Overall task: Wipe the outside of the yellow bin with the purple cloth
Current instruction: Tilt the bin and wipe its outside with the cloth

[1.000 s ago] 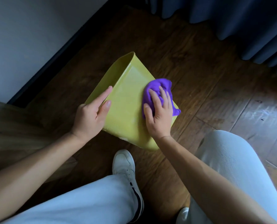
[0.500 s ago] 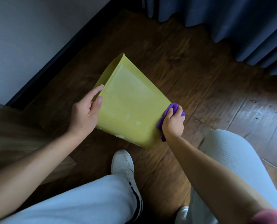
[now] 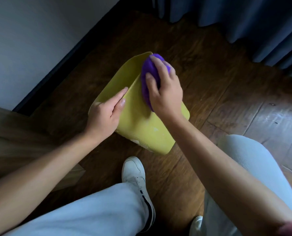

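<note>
The yellow bin (image 3: 147,126) lies on its side on the dark wooden floor, its base towards me and its mouth pointing away. My left hand (image 3: 106,114) rests flat on the bin's left edge, holding it steady. My right hand (image 3: 164,89) presses the bunched purple cloth (image 3: 147,77) against the upper face of the bin, near the far rim. Whitish marks show on the bin close to its base.
A white wall with a dark skirting board (image 3: 60,65) runs along the left. Dark blue curtains (image 3: 244,19) hang at the back right. A wooden furniture edge (image 3: 14,133) sits at the left. My white shoe (image 3: 135,174) and light trouser legs are just below the bin.
My right hand carried the cloth from the bin's right edge near the base up to the far rim. The bin has turned a little under my left hand.
</note>
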